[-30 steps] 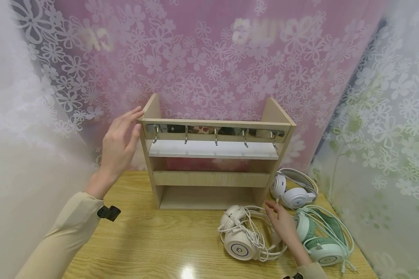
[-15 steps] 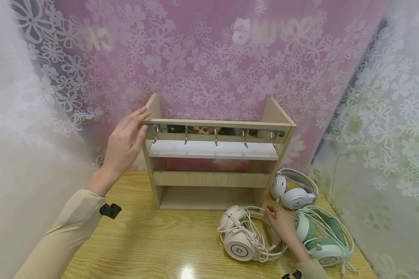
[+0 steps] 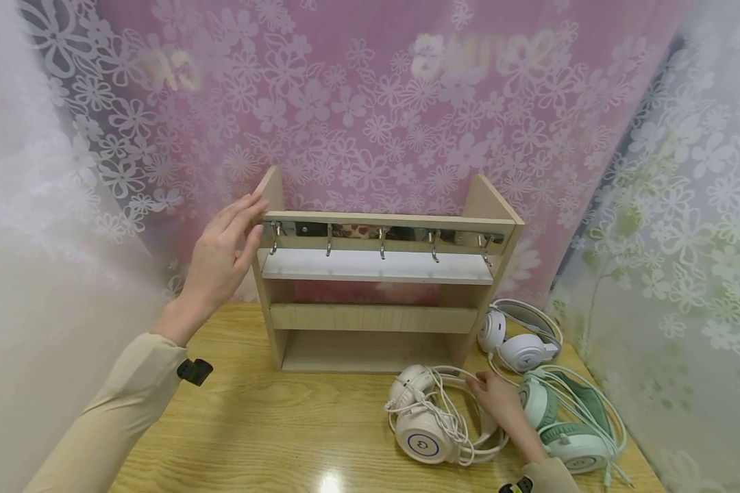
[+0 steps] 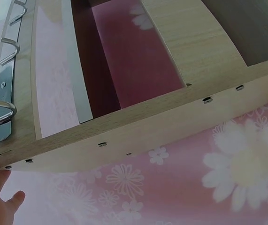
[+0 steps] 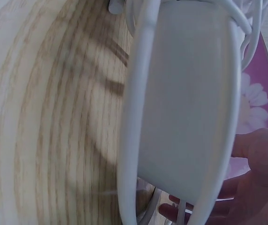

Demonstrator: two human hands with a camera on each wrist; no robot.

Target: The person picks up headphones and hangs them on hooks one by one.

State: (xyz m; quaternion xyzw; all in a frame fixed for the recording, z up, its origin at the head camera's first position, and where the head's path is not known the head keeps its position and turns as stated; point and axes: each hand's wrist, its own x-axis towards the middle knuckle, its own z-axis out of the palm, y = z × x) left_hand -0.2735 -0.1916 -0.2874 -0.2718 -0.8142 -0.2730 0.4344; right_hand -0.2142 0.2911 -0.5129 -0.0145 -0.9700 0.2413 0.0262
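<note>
In the head view my left hand rests against the top left corner of a small wooden shelf rack, its fingers extended. The left wrist view shows those fingers at the rack's edge, close to the metal hook strip. At the lower right, my right hand holds the headband of white headphones lying on the table. Seen from the right wrist, the wide headband fills the middle; the fingers reach behind and below it, partly hidden by the band. A white cable is wound about the ear cups.
Other white headphones lie by the rack's right side. Green headphones with a bundled cable lie right of my right hand. Several hooks line the rack's front. A pink flowered curtain hangs behind; pale sheets flank the wooden table.
My left hand has moved slightly right onto the rack's corner. My right hand's fingers have drawn in at the white headphones' headband. The rack and headphones have stayed nearly in place.
</note>
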